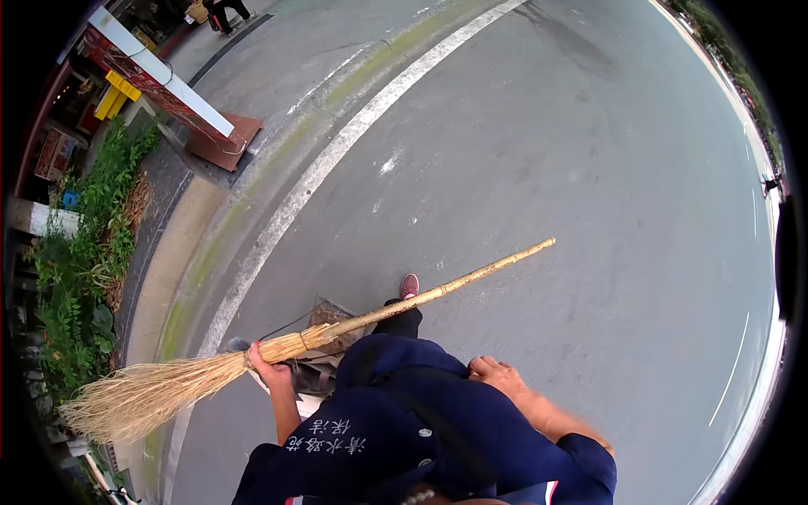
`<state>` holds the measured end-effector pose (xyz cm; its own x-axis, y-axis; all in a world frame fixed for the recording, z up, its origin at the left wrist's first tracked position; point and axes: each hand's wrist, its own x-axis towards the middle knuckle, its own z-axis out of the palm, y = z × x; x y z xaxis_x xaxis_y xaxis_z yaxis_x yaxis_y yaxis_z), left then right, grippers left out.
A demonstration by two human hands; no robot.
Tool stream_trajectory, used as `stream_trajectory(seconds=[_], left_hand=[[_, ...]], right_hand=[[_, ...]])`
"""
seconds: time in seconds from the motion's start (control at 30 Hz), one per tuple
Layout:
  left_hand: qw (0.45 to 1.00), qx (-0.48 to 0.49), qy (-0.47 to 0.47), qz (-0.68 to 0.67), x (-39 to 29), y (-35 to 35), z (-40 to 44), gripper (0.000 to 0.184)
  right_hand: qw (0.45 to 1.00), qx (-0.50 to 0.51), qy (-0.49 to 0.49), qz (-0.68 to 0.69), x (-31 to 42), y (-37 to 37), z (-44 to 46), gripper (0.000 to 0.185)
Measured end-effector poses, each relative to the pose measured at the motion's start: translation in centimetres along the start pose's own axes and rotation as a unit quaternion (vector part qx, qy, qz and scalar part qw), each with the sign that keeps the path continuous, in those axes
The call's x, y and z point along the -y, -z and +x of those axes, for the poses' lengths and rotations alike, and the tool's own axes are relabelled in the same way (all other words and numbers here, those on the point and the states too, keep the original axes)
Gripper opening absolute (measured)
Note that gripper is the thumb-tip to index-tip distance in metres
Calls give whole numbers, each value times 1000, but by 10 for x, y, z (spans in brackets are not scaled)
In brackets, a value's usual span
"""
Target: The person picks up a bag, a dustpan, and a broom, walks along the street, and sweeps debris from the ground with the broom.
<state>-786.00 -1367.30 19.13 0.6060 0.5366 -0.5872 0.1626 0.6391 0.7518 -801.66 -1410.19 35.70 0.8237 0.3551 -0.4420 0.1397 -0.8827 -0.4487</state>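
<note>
My left hand point(271, 370) is closed around a straw broom point(307, 338) where its bristles are bound. The broom lies slantwise across the front of my body, with its bristles spread out to the left and its bare handle pointing forward to the right. Beside my belly, my right hand point(498, 376) has its fingers curled in, and anything inside them is hidden. Partly behind the broom is a brownish flat-sided object point(341, 341), whose kind I cannot tell. A dark item near my left wrist is mostly covered.
Grey pavement point(539, 168) stretches ahead, crossed by a curved white line point(311, 181). Left of it run a kerb point(181, 227) and green plants point(97, 227). A sign stand point(168, 84) on a brown base is at the upper left. A person point(225, 15) is farther off.
</note>
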Motion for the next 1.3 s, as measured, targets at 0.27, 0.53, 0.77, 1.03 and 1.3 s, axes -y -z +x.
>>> stream_trajectory(seconds=[0.27,0.53,0.77,1.03,1.3], left_hand=[[995,91,42,1,62,-234,50,29],[986,155,50,-18,148,-420,50,28],[989,145,34,-24,200,-589,9,33],[991,133,-8,-25,255,-738,-11,35],[990,140,6,-1,405,-959,37,28]], right_hand=[[984,-80,-127,99,-102,98,43,18],[955,-268,-29,123,-279,191,108,15],[940,-303,32,155,-406,315,142,11],[961,-186,-87,183,-513,407,152,14],[975,-45,-201,88,-719,484,229,14]])
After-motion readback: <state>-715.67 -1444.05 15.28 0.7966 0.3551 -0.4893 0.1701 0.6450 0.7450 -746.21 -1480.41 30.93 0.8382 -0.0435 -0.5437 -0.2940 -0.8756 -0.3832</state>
